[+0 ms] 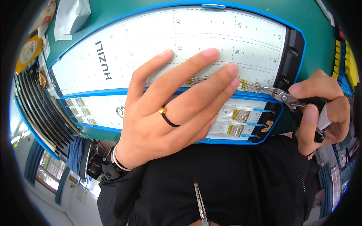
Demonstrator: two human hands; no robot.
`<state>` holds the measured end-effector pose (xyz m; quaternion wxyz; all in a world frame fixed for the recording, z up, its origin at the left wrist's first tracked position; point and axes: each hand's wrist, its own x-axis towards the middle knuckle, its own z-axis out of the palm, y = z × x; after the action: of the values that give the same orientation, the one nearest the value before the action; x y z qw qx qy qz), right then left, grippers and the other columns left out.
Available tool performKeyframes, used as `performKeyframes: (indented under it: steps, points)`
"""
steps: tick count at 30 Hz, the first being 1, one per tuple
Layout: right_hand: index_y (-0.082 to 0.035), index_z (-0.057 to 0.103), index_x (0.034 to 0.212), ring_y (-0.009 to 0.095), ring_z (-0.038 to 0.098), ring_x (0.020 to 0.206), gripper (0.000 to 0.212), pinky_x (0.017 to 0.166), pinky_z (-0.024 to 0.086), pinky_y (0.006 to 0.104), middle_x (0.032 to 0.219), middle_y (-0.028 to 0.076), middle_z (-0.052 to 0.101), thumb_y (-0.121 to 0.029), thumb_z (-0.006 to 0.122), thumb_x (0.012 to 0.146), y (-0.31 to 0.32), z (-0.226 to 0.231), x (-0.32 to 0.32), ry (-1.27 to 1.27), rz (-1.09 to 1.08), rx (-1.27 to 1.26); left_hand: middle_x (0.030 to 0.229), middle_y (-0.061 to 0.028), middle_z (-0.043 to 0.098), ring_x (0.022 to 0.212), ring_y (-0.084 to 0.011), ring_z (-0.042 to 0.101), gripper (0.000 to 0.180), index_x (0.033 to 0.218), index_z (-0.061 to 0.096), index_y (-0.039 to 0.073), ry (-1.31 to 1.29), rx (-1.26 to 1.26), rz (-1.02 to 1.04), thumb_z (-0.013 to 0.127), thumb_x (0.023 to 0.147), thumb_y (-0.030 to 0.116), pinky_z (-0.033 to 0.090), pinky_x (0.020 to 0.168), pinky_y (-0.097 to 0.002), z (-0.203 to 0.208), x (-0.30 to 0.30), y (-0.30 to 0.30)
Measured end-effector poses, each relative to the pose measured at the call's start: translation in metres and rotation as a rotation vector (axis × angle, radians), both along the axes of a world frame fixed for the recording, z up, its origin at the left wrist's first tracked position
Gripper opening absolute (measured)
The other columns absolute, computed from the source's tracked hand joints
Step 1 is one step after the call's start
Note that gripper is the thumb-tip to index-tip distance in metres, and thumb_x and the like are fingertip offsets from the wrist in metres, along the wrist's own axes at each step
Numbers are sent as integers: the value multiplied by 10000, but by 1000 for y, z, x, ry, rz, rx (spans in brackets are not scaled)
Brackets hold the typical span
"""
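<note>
My left hand (169, 101), with a black cord ring and gold bead on one finger, lies with fingers stretched across the white ruled panel (147, 41) of an open blue-edged fishing rig case. Its foremost fingertips rest beside a row of small fishing hooks (250, 86) with yellow bindings; its thumb is mostly hidden. At the panel's right end, my right hand (326, 98) is closed round the dark handles of small pliers (282, 96). Their narrow tips reach the right end of that hook row; whether they grip a hook is too small to tell.
The case's nearer panel (220, 133) carries more yellow-bound hooks (240, 115) and blue-ended strips. Under it spreads a green table (124, 8). A white paper bag (71, 17) stands at the far left, dark curved slats (39, 116) below it. Yellow and blue pieces (341, 60) sit far right.
</note>
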<state>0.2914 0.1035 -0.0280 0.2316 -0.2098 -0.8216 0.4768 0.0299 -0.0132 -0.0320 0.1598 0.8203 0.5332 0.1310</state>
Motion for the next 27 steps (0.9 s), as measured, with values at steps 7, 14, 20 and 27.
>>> performKeyframes:
  steps: [7,14,20,27]
  points:
    - [-80,366,828,146,464,673,188,649,375,293,979,275,634,1,532,864,-7,0,-3,14,-91,-47,1284,-8,657,1252,-261,567,460,1191,727,125,-17,27,8,674,741,202,348,1101,-448,-4,1,0]
    - [-88,357,820,145,450,689,225,663,368,287,967,261,633,-45,574,860,-12,-3,-7,66,-183,-111,1299,9,641,1258,-249,556,451,1208,722,173,10,37,15,660,762,200,346,1104,-440,-4,1,-1]
    - [-83,367,813,140,440,666,201,642,360,295,975,274,638,-17,551,858,-8,-3,-7,29,-123,-48,1330,26,610,1275,-239,530,462,1218,720,213,27,11,27,662,759,207,334,1111,-433,-2,4,-2]
    - [-68,387,793,120,384,598,168,581,335,300,950,307,636,46,507,823,-8,-6,-5,87,-153,-11,1337,27,591,1296,-233,500,458,1231,716,256,40,-21,42,651,779,221,310,1128,-423,-2,5,-2]
